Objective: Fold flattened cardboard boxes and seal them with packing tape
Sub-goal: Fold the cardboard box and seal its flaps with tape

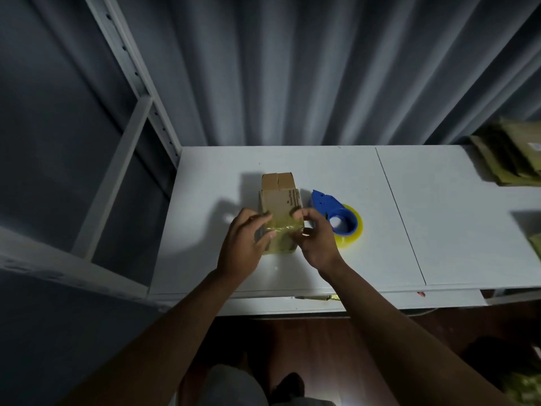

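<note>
A small cardboard box (279, 212) stands on the white table (322, 177), left of centre, its far flaps open and its near end wrapped in glossy tape. Both hands hold that near end between them: the left hand (244, 244) grips the left side with fingers curled over the taped face, and the right hand (314, 238) pinches the right edge. Just right of the box, behind the right hand, lies a blue tape dispenser (336, 215) with a yellowish roll. Flattened boxes (509, 153) are stacked at the far right.
</note>
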